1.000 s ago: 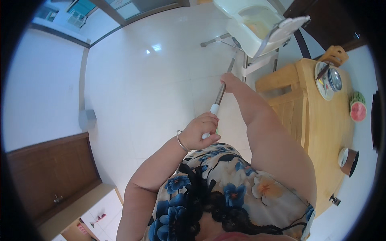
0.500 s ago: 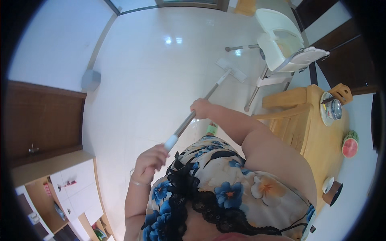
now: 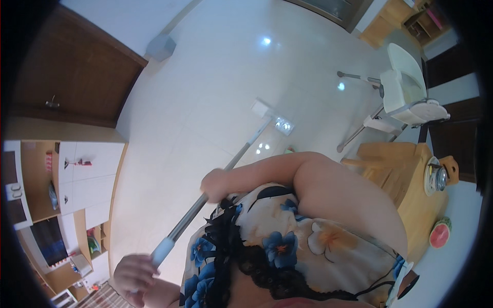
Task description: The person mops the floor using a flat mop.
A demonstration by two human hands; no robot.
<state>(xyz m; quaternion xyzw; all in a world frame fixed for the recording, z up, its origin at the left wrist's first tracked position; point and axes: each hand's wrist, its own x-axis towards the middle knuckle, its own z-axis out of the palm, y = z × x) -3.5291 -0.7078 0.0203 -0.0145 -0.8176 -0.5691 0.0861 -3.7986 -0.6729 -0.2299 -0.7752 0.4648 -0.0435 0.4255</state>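
A flat mop with a metal pole and a white rectangular head slants across in front of me. My left hand is closed around the pale grip at the top end of the pole, low on the left. Further down the pole, my right hand is wrapped round the metal tube, with that arm reaching across my body. The mop head lies flat on the glossy pale floor, and lamp light glints next to it.
A white high chair with splayed legs stands at the right. Below it are a wooden chair and a wooden table bearing a cut watermelon. On the left are a brown door, a grey box and white cabinets.
Both hands have moved left and closer to my body, drawing the mop along; its head is now farther from the high chair. My view has turned left.
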